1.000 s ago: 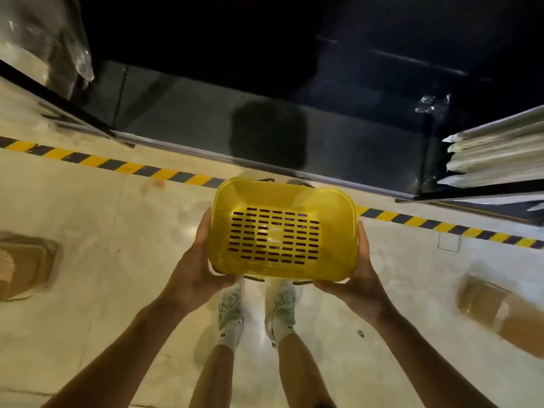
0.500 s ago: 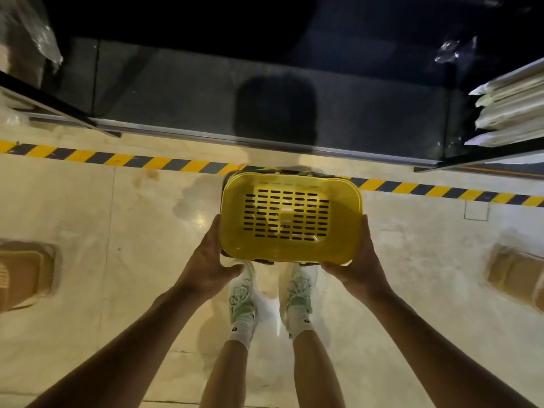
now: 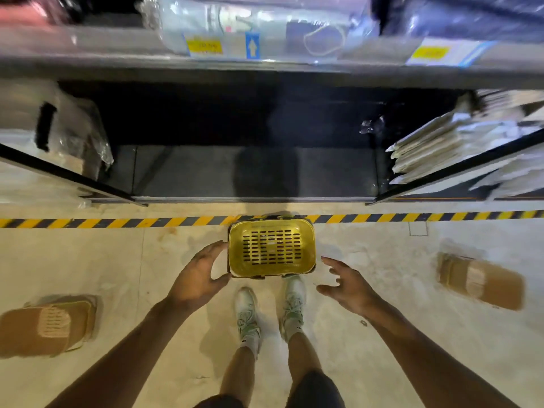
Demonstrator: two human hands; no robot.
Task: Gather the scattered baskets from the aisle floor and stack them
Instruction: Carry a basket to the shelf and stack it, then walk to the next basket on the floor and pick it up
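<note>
Two hands spread and loose beside yellow basket (image 3: 271,247), left hand (image 3: 197,278), right hand (image 3: 346,287), labels unreadable.

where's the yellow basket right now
The yellow basket sits centre of the head view on the floor, just before the striped tape, ahead of the shoes.

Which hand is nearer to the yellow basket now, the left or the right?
Left. The left hand lies against the left side of the yellow basket, fingers open along its edge. The right hand is off its lower right corner, with a visible gap.
</note>
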